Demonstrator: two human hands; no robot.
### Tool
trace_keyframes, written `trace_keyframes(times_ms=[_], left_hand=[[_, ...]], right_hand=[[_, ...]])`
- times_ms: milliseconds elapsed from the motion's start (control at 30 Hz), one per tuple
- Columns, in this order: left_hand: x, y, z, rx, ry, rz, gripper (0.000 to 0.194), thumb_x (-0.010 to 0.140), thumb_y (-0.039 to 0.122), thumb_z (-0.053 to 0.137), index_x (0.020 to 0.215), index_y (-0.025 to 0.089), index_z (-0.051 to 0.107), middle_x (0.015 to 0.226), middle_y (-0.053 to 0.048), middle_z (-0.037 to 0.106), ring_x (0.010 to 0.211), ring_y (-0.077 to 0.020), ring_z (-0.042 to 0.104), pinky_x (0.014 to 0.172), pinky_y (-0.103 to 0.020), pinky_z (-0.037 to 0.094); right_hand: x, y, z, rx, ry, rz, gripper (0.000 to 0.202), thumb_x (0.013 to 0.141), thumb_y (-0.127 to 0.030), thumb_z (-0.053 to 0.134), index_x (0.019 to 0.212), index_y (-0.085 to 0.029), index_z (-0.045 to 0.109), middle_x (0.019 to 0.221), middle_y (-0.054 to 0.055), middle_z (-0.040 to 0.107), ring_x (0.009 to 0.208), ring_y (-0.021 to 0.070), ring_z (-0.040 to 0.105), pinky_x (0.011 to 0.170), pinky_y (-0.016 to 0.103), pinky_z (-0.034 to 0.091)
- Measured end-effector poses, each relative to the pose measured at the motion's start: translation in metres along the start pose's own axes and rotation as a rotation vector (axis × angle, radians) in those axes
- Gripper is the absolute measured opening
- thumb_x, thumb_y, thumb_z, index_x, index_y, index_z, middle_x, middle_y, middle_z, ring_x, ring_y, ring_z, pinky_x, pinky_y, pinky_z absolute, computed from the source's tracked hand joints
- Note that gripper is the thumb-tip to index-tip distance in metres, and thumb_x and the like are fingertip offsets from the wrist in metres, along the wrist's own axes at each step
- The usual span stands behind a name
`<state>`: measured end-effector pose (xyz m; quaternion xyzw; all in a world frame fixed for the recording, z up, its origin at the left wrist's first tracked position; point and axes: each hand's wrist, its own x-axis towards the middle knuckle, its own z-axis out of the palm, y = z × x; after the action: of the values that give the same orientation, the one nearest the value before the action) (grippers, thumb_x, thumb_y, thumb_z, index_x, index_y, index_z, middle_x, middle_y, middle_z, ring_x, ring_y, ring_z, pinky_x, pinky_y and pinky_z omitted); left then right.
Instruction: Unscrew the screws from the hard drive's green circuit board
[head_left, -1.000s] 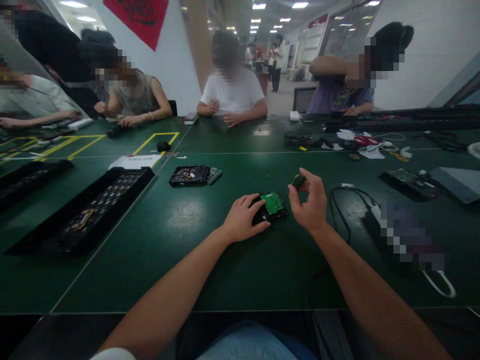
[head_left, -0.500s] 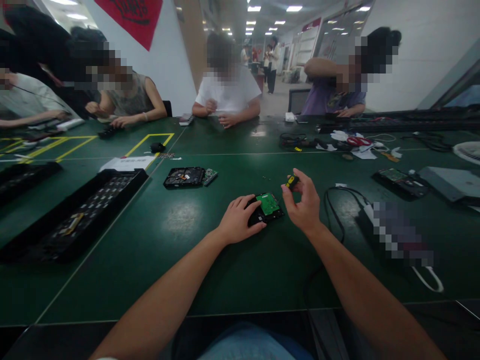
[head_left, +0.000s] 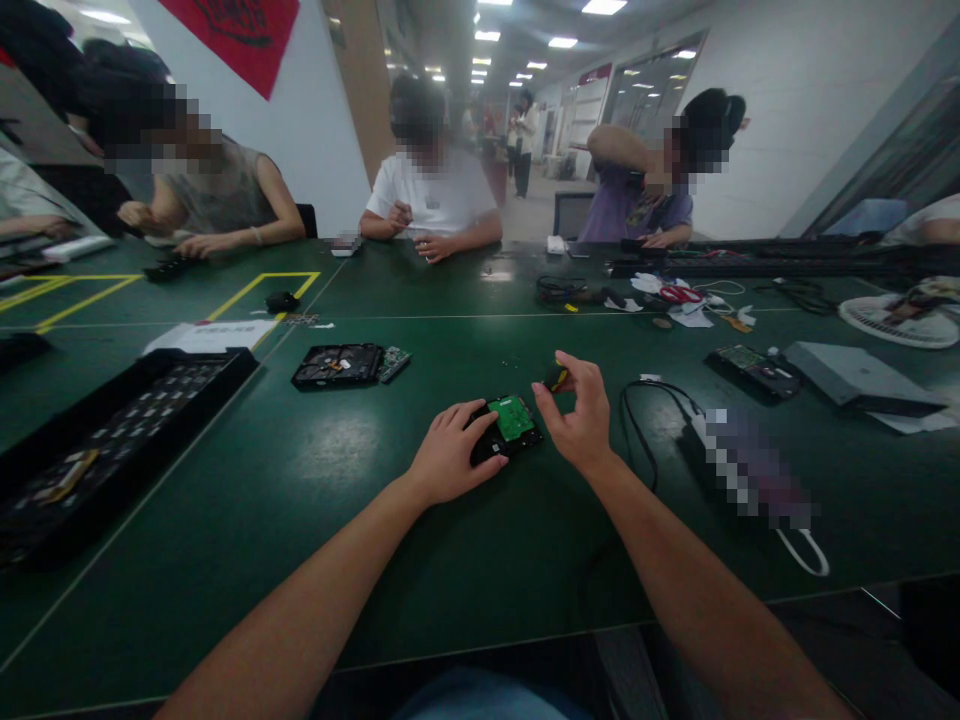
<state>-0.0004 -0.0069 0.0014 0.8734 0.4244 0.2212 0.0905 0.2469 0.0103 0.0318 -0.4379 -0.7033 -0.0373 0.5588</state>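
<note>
A hard drive (head_left: 513, 418) with a green circuit board facing up lies on the green table in front of me. My left hand (head_left: 451, 452) grips it from the left, fingers over its top and thumb along the near edge. In my right hand (head_left: 576, 412), just right of the drive, is a small black and yellow screwdriver (head_left: 556, 376), pinched by its handle between thumb and fingers. Its shaft and tip cannot be made out. Several tiny bits, perhaps screws (head_left: 510, 364), lie beyond the drive.
An opened hard drive (head_left: 337, 366) and a loose circuit board (head_left: 394, 364) lie farther left. A long black tray (head_left: 217, 362) is at the left. To the right are a cable (head_left: 634, 430), another drive (head_left: 754, 372) and a grey box (head_left: 862, 375). Several people sit across the table.
My view has turned a little to the right, so everything appears shifted left. The screwdriver handle has turned in my right fingers, showing less yellow. My left hand stays on the hard drive.
</note>
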Motion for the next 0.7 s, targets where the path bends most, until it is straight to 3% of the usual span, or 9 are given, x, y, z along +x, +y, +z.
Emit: trace_keyframes(times_ms=[133, 333, 567, 700], left_hand=[[-0.0006, 0.0013, 0.0016, 0.020, 0.016, 0.005, 0.069, 0.094, 0.055, 0.070, 0.153, 0.023, 0.055, 0.160, -0.016, 0.049, 0.146, -0.0380, 0.047, 0.120, -0.059, 0.042], [-0.0009, 0.0020, 0.0035, 0.040, 0.028, 0.016, 0.068, 0.095, 0.056, 0.066, 0.154, 0.024, 0.054, 0.160, -0.016, 0.050, 0.147, -0.0382, 0.046, 0.122, -0.060, 0.039], [-0.0007, 0.0013, 0.0047, 0.050, 0.016, 0.009, 0.071, 0.095, 0.054, 0.067, 0.157, 0.024, 0.052, 0.162, -0.017, 0.048, 0.147, -0.0399, 0.046, 0.121, -0.061, 0.040], [-0.0004, 0.0002, 0.0062, 0.024, 0.032, 0.008, 0.070, 0.094, 0.053, 0.068, 0.156, 0.025, 0.052, 0.162, -0.016, 0.049, 0.148, -0.0403, 0.046, 0.121, -0.062, 0.040]], right_hand=[[0.0032, -0.0022, -0.0036, -0.026, 0.029, -0.015, 0.050, 0.098, -0.032, 0.070, 0.146, -0.031, 0.056, 0.117, 0.008, 0.064, 0.090, 0.0217, 0.066, 0.077, 0.042, 0.065], [-0.0009, -0.0041, -0.0026, 0.004, -0.004, 0.015, 0.055, 0.100, -0.026, 0.063, 0.153, -0.030, 0.048, 0.124, 0.010, 0.066, 0.096, 0.0233, 0.069, 0.084, 0.045, 0.064], [0.0038, -0.0072, -0.0056, -0.037, 0.029, -0.042, 0.052, 0.096, -0.026, 0.072, 0.145, -0.034, 0.055, 0.116, 0.008, 0.063, 0.096, 0.0237, 0.066, 0.077, 0.043, 0.065], [0.0001, -0.0028, -0.0031, -0.029, 0.009, 0.003, 0.057, 0.098, -0.025, 0.067, 0.152, -0.033, 0.049, 0.122, 0.010, 0.063, 0.098, 0.0251, 0.068, 0.078, 0.045, 0.067]])
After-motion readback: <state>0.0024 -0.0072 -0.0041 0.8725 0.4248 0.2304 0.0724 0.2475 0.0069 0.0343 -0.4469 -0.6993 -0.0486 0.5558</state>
